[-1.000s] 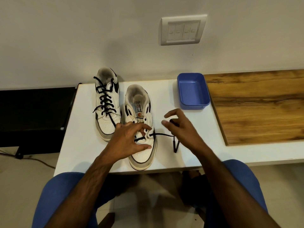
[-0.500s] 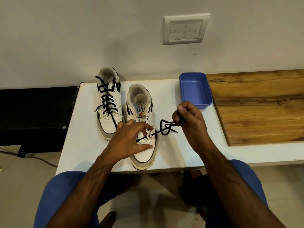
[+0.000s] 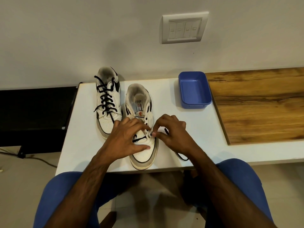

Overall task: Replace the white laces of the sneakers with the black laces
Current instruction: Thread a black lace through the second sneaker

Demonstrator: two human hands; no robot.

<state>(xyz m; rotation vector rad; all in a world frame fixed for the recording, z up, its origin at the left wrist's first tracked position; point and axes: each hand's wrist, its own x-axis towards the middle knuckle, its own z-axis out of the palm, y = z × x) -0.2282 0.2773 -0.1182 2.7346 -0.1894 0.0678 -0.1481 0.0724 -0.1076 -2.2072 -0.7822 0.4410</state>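
Note:
Two white sneakers stand side by side on the white table (image 3: pixel 194 129). The left sneaker (image 3: pixel 107 102) is laced up with a black lace. The right sneaker (image 3: pixel 141 125) has a black lace (image 3: pixel 139 139) through only its lowest eyelets. My left hand (image 3: pixel 126 139) rests on that shoe's toe and eyelet flap, fingers spread over it. My right hand (image 3: pixel 172 134) pinches the lace end at the right eyelet row, thumb and forefinger together. A loose loop of the lace (image 3: pixel 181 156) trails under my right wrist. No white lace is visible.
A blue plastic tray (image 3: pixel 194 90) sits at the back right of the sneakers. A wooden board (image 3: pixel 261 102) lies to its right. A wall switch plate (image 3: pixel 184 27) is above. A black surface (image 3: pixel 36 112) adjoins the table on the left.
My right hand came back from the raised pull at the right and now pinches the lace at the shoe's eyelets. The lace slack dropped beside the shoe. My left hand stayed on the shoe.

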